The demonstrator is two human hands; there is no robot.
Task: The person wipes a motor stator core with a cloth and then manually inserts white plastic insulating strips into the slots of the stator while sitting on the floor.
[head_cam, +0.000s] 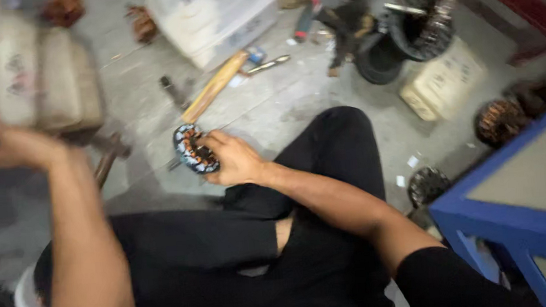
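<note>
Head view of a seated person working over a concrete floor (pixel 269 108). The right hand (pixel 234 158) grips a ring-shaped motor stator (pixel 193 150) wound with copper coils, its fingers (pixel 210 141) closed around the near rim; the stator hangs in the air above the floor, just ahead of the black-trousered knee (pixel 343 141). The left hand (pixel 6 145) is raised at the left, blurred, curled into a loose fist; whether it holds anything cannot be told. A wooden handle (pixel 216 86) and a metal tool (pixel 269 63) lie on the floor beyond the stator.

Risks, as judged: the stator is held by one rim only, so a slackened grip could drop it onto the concrete and dent the laminations or nick the windings. The fingers press directly on the coils, which could scrape the wire insulation. The scattered tools nearby could snag the stator if it is lowered carelessly.
</note>
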